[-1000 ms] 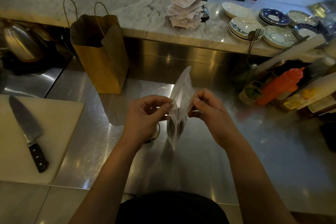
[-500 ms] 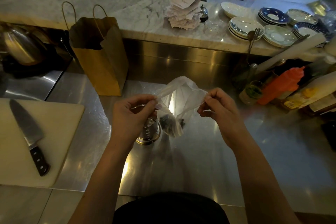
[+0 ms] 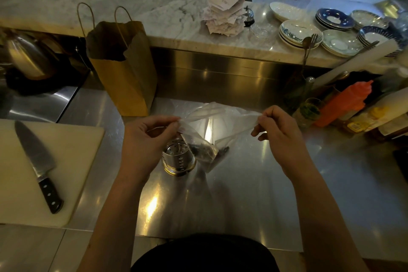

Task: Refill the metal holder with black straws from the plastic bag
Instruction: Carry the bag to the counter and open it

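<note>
2 hands stretch the mouth of the plastic bag (image 3: 217, 121) wide above the steel counter (image 3: 265, 194); its lower end hangs down just beside the metal holder (image 3: 178, 158), with a dark clump, probably the black straws (image 3: 204, 150), gathered at the bottom. The left hand (image 3: 148, 139) pinches the bag's left edge between thumb and fingertips, directly above the holder. The right hand (image 3: 279, 133) pinches the right edge the same way, the other fingers curled in. The holder stands upright on the counter, perforated, and looks empty or nearly so, though its inside is dim.

Risks, as I judge them: thin film under this much sideways pull could tear or slip from a pinch, dropping the straws onto the counter. The sagging bag end or the left wrist sits close enough to nudge the light holder over. Tipping the straws out in 1 bunch could scatter them past the rim.

Compared with 0.5 s ago, the hands have moved further apart and the mouth is wider and flatter; 1.0 s ago it was pinched nearly closed and upright. The knife (image 3: 37, 165) on the cutting board (image 3: 84, 161) and the paper bag (image 3: 123, 68) are unchanged.
</note>
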Demonstrator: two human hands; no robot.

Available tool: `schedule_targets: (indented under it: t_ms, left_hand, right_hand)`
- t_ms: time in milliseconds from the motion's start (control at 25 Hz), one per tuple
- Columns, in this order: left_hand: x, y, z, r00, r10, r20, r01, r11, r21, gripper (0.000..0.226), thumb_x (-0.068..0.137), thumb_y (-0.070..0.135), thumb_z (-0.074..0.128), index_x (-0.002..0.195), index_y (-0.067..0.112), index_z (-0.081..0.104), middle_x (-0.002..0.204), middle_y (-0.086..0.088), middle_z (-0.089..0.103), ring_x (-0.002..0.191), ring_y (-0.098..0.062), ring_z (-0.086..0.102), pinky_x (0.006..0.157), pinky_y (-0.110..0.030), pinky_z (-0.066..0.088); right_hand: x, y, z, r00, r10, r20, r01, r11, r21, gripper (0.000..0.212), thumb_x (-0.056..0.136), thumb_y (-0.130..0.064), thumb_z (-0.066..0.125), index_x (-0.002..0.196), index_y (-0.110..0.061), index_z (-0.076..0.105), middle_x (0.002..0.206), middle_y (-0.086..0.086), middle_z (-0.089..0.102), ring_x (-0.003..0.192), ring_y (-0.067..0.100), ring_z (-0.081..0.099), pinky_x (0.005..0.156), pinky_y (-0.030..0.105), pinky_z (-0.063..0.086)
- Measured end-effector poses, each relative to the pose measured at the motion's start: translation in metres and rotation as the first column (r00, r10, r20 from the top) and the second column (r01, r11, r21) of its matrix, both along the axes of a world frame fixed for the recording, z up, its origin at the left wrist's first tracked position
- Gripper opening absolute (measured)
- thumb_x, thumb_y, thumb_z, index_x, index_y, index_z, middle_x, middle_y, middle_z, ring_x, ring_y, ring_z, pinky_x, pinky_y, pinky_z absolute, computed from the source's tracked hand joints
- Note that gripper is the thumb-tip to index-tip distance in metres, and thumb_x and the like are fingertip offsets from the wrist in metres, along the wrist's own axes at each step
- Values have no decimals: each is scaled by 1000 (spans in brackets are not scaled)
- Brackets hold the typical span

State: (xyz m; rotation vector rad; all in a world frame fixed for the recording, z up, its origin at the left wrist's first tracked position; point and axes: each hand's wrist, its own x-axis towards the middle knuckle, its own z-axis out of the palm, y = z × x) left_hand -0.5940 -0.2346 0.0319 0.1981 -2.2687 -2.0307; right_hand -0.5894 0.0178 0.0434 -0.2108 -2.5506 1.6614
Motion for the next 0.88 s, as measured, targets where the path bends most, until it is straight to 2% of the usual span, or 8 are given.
schedule_targets:
  t_ms: [200, 280, 360, 440, 520, 680, 760, 880]
  left_hand:
    - [1, -14, 8, 990, -140, 1, 136, 960, -245, 14, 83, 9, 72, 93, 18, 76, 84, 6, 75, 77, -5, 72, 72, -12, 54]
    - [1, -18, 12, 972, -233, 12, 222, 909, -353, 16, 83, 7, 72, 92, 19, 75, 85, 8, 74, 78, -2, 71, 72, -9, 52]
    - [-1, -22, 14, 945, -328, 22, 296, 821, -488, 18, 82, 5, 72, 92, 20, 74, 83, 8, 73, 78, 0, 69, 71, -8, 52]
    - [-2, -26, 17, 933, -360, 11, 307, 779, -546, 18, 81, 6, 72, 92, 21, 75, 82, 8, 73, 77, -1, 69, 71, -11, 54]
    - [-3, -29, 18, 937, -350, 2, 295, 786, -544, 18, 81, 7, 72, 92, 22, 75, 82, 8, 74, 76, -2, 69, 71, -15, 56]
    - [1, -23, 21, 956, -295, -12, 243, 808, -537, 15, 82, 9, 71, 90, 22, 74, 81, 11, 72, 75, -1, 68, 68, -12, 54]
    - [2, -19, 22, 965, -263, -9, 220, 824, -522, 16, 83, 10, 70, 91, 24, 71, 83, 11, 71, 75, -1, 68, 68, -12, 54]
    - [2, -11, 21, 974, -226, 9, 202, 854, -479, 16, 85, 9, 67, 92, 23, 70, 86, 9, 71, 76, -4, 69, 69, -15, 56]
  right_hand:
    - [-1, 7, 4, 999, 9, -31, -4, 984, 176, 18, 95, -16, 47, 80, -16, 56, 74, 5, 64, 73, 21, 62, 67, 33, 50]
    - [0, 11, 5, 999, 28, -17, -22, 958, 286, 15, 92, -24, 48, 79, -21, 55, 74, 1, 63, 71, 17, 61, 66, 32, 50]
    - [2, 13, 5, 999, 50, 3, -46, 892, 449, 11, 88, -32, 50, 78, -27, 53, 74, -5, 60, 71, 14, 60, 67, 36, 50]
    - [5, 12, 6, 998, 66, -2, -54, 846, 531, 11, 87, -34, 53, 77, -30, 52, 73, -8, 60, 71, 12, 59, 67, 38, 49]
    - [6, 10, 6, 997, 70, -23, -49, 865, 499, 10, 87, -32, 55, 78, -29, 53, 74, -8, 61, 72, 13, 60, 68, 40, 52]
    - [3, 7, 4, 995, 48, -83, -14, 930, 368, 10, 90, -30, 52, 83, -24, 56, 76, -4, 62, 74, 17, 63, 71, 45, 57]
    - [2, 4, 6, 994, 51, -97, -19, 953, 303, 10, 93, -22, 54, 84, -22, 56, 76, -4, 63, 74, 15, 65, 71, 39, 58]
    - [3, -4, 10, 991, 91, -95, -66, 969, 238, 14, 95, -18, 54, 82, -24, 55, 74, -4, 64, 70, 10, 65, 66, 23, 54]
